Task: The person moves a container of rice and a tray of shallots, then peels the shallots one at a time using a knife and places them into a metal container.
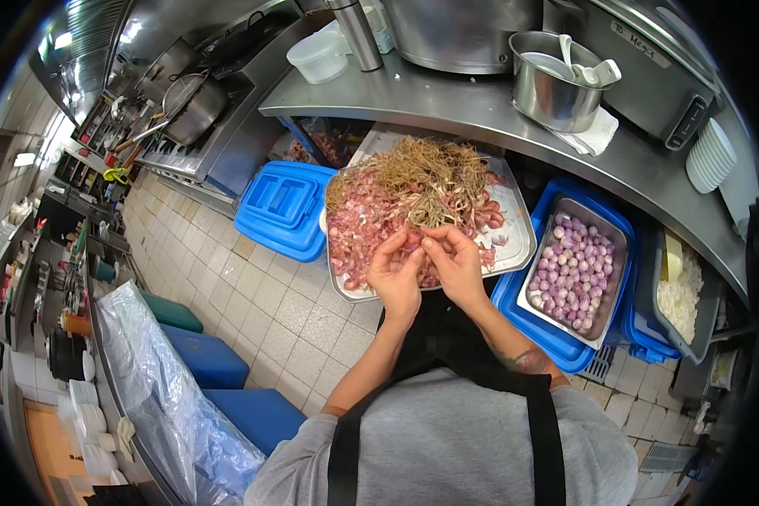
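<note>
Over the near edge of a white tray (521, 253), my left hand (396, 274) and my right hand (457, 266) are close together, fingertips almost meeting. Both are closed in a pinch on a small reddish shallot, mostly hidden by the fingers. Papery pink shallot skins (358, 228) cover the tray's left side. A bundle of dry stalks and roots (430, 169) lies at its back, with unpeeled shallots (489, 215) on the right. To my right, a metal pan (609, 310) holds several peeled purple shallots (572, 270).
The pan rests on a blue bin (514, 316); a container of white shreds (683, 295) stands beyond. A blue lid (285, 207) is left of the tray. Across the back runs a steel counter (447, 97) with a metal pot (535, 97). Plastic sheeting (164, 379) covers a surface at left.
</note>
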